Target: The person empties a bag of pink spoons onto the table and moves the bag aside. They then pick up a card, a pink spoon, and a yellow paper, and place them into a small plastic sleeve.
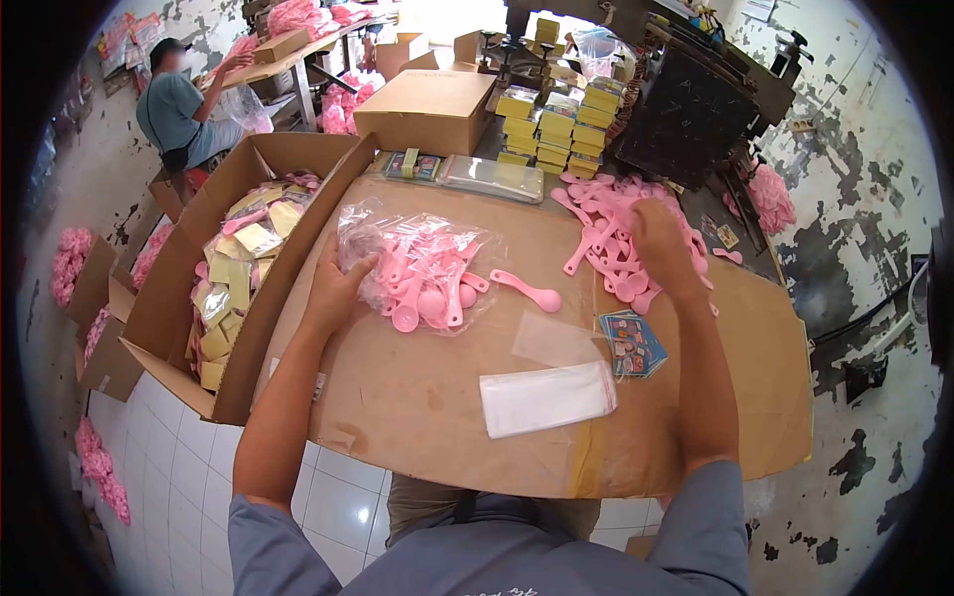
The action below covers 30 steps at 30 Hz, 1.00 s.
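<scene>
My left hand [338, 283] is closed on the edge of a clear plastic bag [487, 243] that lies on the cardboard-covered table. Pink spoons [427, 278] are heaped in and on that bag. Over at the right, my right hand [658, 243] reaches onto a bigger pile of pink spoons [606, 238]; its fingers are partly hidden. One single pink spoon [529, 292] rests between the two heaps. Nearer my body are a stack of clear plastic sleeves [549, 399] and a fanned set of printed cards [634, 343].
Left of the table stands an open carton [248, 372] full of packed bags. A closed box [422, 104], stacked yellow-edged card packs [556, 124] and a dark metal machine [686, 104] line the back. Another person [184, 109] sits at a far bench with pink bundles.
</scene>
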{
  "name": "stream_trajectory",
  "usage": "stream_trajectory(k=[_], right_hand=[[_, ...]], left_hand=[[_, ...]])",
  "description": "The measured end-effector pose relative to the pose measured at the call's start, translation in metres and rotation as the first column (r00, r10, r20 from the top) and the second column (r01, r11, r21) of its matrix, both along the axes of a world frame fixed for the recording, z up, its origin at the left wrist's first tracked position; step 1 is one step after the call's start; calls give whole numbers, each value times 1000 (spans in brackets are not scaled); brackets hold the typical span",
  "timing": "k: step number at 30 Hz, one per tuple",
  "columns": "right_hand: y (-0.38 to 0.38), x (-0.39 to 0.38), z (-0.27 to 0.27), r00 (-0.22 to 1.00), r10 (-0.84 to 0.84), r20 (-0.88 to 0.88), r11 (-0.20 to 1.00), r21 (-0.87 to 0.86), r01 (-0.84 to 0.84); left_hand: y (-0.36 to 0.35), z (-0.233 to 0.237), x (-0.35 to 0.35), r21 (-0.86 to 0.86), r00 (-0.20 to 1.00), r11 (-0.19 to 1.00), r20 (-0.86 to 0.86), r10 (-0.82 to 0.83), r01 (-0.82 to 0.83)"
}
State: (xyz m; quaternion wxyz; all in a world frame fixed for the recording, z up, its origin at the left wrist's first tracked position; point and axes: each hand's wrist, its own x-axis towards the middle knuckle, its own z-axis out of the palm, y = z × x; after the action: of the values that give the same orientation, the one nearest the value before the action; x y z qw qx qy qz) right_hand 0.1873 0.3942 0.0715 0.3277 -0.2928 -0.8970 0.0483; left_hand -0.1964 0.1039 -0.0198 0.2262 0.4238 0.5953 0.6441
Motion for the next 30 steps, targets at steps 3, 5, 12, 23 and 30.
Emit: stream_trajectory(k=[3, 5, 12, 23, 30], right_hand=[[-52, -30, -19, 982, 184, 28, 885, -440, -153], [-86, -49, -30, 930, 324, 172, 870, -440, -222], [-89, -72, -40, 889, 283, 360, 958, -70, -276], [14, -12, 3, 986, -145, 76, 892, 441, 97], [-120, -103, -52, 790, 607, 89, 794, -16, -608]], left_hand=[[0, 5, 5, 1, 1000, 1000, -19, 11, -11], [0, 6, 6, 0, 998, 1000, -52, 26, -26], [-1, 7, 8, 21, 998, 1000, -61, 18, -17], [0, 7, 9, 27, 998, 1000, -63, -10, 12], [6, -5, 2, 53, 998, 997, 29, -61, 59]])
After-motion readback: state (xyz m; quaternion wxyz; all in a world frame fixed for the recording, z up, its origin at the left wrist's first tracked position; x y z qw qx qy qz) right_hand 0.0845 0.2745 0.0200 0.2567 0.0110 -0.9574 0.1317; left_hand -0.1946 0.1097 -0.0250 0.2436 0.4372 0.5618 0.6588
